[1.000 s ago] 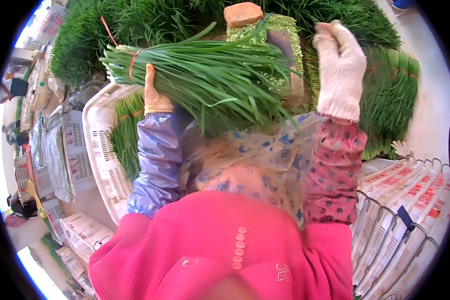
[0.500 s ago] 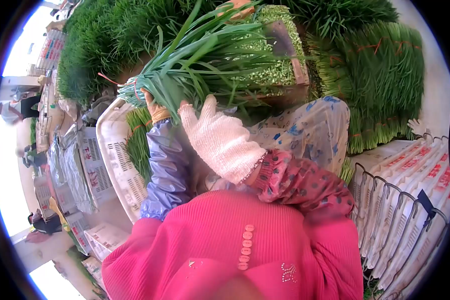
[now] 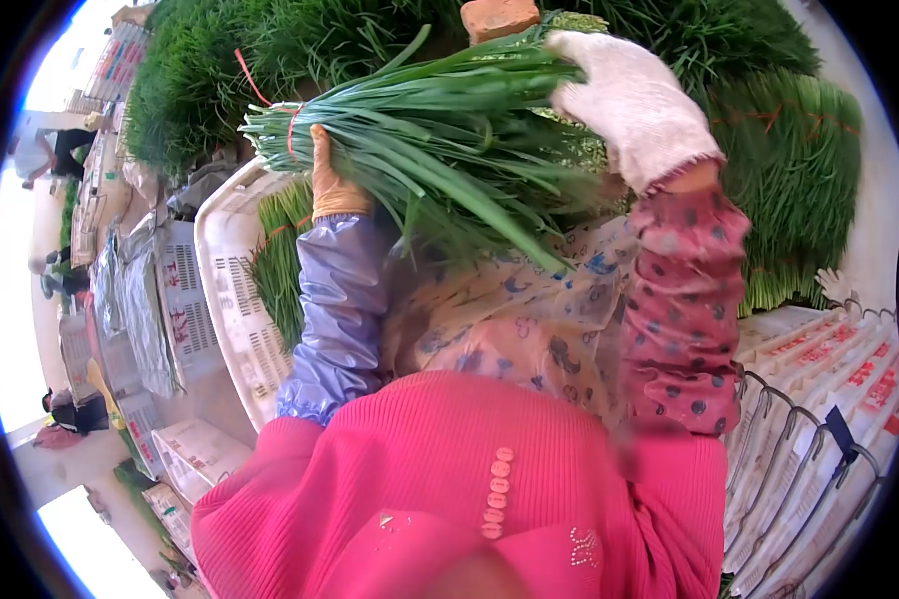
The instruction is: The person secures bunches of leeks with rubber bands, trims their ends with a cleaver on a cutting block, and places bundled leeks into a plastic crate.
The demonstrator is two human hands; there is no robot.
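Before my patterned apron [image 3: 509, 329], head view | one leafy bundle [image 3: 420, 125] crosswise, banded end leftmost, leaves extending toward my right hand [image 3: 637, 105] | left hand [image 3: 337, 187] nearer the one red band [image 3: 293, 130], thumb across stalks, gripping; fingers beneath hidden | right fingers blurred at leaves: cannot tell spread or pinching | one brick [image 3: 499, 18], beyond

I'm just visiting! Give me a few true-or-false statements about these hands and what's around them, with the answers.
1. The left hand holds a green bundle. True.
2. A red tie circles the bundle. True.
3. The right hand is bare. False: the right hand wears a white glove.
4. Both sleeves match. False: the left sleeve is shiny blue, the right sleeve spotted red.
5. The brick is green. False: the brick is orange.
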